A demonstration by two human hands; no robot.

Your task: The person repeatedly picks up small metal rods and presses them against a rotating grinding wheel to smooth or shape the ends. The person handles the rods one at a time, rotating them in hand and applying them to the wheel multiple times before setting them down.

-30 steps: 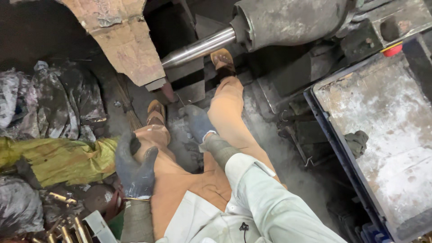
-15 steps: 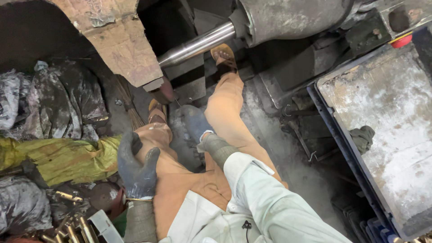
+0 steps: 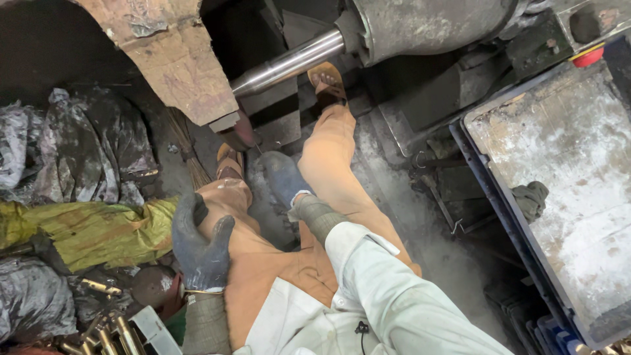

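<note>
Nearest, several brass fittings (image 3: pixel 98 329) lay heaped at the lower left. The left hand (image 3: pixel 200 246), in 1 dark glove, rested spread on the left knee (image 3: pixel 227 197). The right hand (image 3: pixel 284 179), gloved too, reached down between 2 orange-trousered legs; whether it gripped anything could not be told. Left lay 1 yellow-green sack (image 3: pixel 85 227) beside 2 black bags (image 3: pixel 79 151). Beyond, 2 sandals and 1 steel rod (image 3: pixel 289 64).

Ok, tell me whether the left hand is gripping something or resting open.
Resting open. The gloved left hand lies spread on the left thigh, fingers extended, with nothing in it.
</note>
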